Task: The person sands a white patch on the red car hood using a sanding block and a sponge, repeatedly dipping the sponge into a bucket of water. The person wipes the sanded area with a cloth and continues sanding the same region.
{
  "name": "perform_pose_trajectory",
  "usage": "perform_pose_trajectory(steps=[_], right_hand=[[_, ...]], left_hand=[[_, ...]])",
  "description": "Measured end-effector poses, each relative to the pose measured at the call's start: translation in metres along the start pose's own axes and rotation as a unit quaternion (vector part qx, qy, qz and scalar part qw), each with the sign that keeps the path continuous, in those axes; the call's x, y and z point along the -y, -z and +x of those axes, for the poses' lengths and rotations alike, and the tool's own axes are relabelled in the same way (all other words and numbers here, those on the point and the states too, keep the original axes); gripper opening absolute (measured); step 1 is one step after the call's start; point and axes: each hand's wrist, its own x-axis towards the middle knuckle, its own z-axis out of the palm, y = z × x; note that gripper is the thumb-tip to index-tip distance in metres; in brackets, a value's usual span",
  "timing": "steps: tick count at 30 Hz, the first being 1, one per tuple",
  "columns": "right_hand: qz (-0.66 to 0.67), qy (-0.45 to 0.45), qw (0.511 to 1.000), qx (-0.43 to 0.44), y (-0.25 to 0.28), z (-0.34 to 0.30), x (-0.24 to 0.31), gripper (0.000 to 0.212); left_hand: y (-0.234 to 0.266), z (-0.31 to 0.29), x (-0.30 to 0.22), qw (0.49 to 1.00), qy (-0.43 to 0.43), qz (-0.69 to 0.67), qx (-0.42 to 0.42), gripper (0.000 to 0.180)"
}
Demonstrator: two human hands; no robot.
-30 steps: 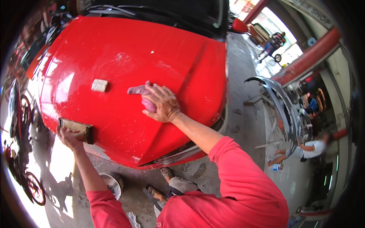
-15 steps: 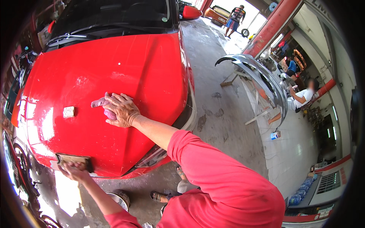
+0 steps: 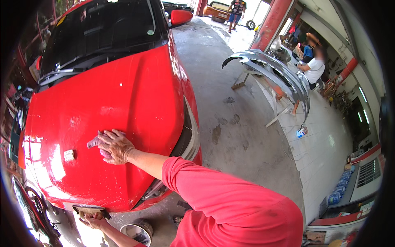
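The red car hood (image 3: 98, 99) spreads out in front of me, wet-looking, with pale specks near its front. My right hand (image 3: 117, 147) presses a bunched purple-pink cloth (image 3: 94, 142) onto the middle of the hood, the cloth showing past the fingertips. Down at the hood's front edge, my left hand (image 3: 94, 221) grips a flat rectangular sanding block (image 3: 92, 210) with a dark rim; the fingers curl against it from below. A small whitish block (image 3: 69, 155) lies on the hood to the left of the cloth.
A bucket (image 3: 138, 231) stands on the floor below the bumper. To the right, a grey bumper cover (image 3: 284, 74) rests on a stand (image 3: 273, 109), with a small can (image 3: 302, 131) nearby. One person (image 3: 314, 68) sits beyond it; another (image 3: 236, 14) stands far back. A motorcycle (image 3: 35, 210) is at left.
My left hand has drawn the block off the hood's front surface, down toward its edge. My right hand stays on the cloth. The whole view has shifted, and the far person has turned.
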Motion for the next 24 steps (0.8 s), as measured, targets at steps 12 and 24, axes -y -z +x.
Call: perform_pose_trajectory(steps=[12, 24], right_hand=[[0.028, 0.010, 1.000, -0.005, -0.005, 0.006, 0.002, 0.075], [0.036, -0.008, 0.999, -0.003, -0.018, -0.006, -0.009, 0.074]], left_hand=[[0.001, 0.007, 0.013, 1.000, -0.020, -0.004, -0.022, 0.017], [-0.006, -0.043, 0.024, 0.998, 0.008, 0.049, 0.026, 0.030]])
